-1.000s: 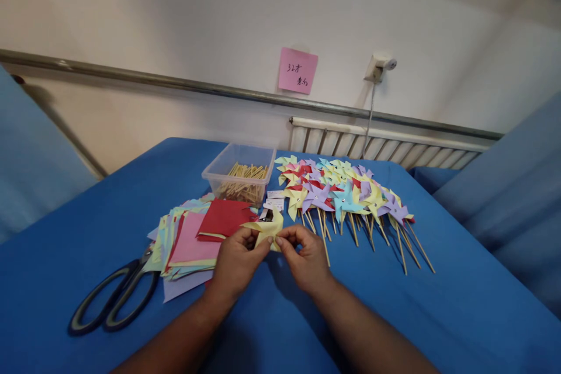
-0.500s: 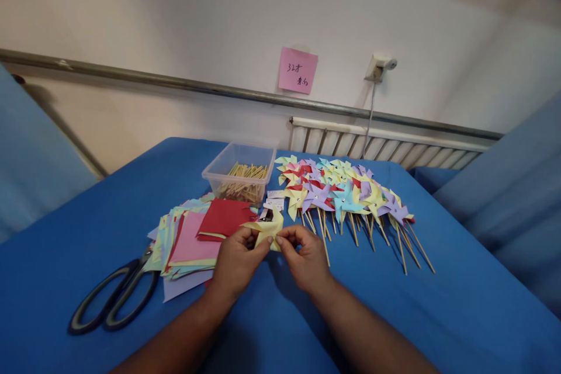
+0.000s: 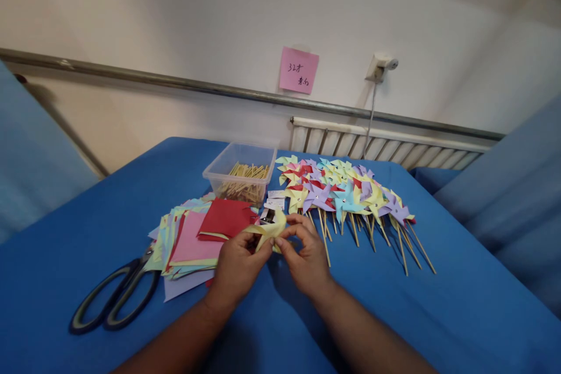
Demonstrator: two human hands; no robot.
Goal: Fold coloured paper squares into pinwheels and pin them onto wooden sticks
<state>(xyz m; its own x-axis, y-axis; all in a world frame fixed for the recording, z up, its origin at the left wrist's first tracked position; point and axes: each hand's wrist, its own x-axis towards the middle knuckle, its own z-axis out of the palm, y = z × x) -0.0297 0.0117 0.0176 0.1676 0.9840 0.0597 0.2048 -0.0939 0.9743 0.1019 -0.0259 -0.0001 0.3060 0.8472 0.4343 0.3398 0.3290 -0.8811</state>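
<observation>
Between both hands, above the blue-covered table, is a pale yellow paper pinwheel [image 3: 272, 230] with its points folded inward. My left hand [image 3: 240, 262] pinches it from the left, thumb on the paper near its centre. From the right, my right hand [image 3: 304, 254] presses thumb and forefinger together at the paper's centre, its other fingers curled. Whether a pin sits between the fingertips is hidden. Just behind the paper stands a small open box [image 3: 268, 215] with dark contents. Next to my left hand lie stacked coloured paper squares [image 3: 195, 239], red ones [image 3: 225, 217] on top.
A clear plastic tub [image 3: 214, 174] holds short wooden sticks [image 3: 248, 172]. Finished pinwheels on sticks [image 3: 344, 201] lie in rows at the right. Large scissors [image 3: 116, 298] rest at the left, blades under the paper. Behind the blue table [image 3: 438, 315] are a radiator [image 3: 333, 139] and a wall rail.
The yellow paper has been turned and folded a little more between my hands. My right hand's fingers have shifted slightly behind it; the things on the table stay put.
</observation>
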